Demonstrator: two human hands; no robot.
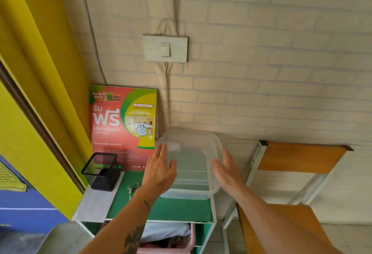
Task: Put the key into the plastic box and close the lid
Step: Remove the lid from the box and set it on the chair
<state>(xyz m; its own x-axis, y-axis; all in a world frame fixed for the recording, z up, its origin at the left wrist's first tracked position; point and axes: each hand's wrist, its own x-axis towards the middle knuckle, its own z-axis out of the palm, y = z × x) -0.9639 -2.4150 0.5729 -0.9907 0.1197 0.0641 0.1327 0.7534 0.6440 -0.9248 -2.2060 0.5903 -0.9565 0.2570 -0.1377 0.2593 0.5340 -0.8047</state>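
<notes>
A clear plastic box (192,165) with its lid on sits at the right end of a green-topped shelf unit (175,208). My left hand (159,170) lies flat against the box's left side, fingers spread. At the box's right side is my right hand (226,170), open, palm toward the box. A metal key on a clip (133,188) lies on the green top just left of my left wrist, partly hidden by my forearm.
A black mesh pen holder (101,172) stands at the left of the shelf top, on a white sheet. A red and green laundry poster (123,126) leans on the brick wall. A wooden chair (285,183) stands to the right. A pink basket (171,239) sits below.
</notes>
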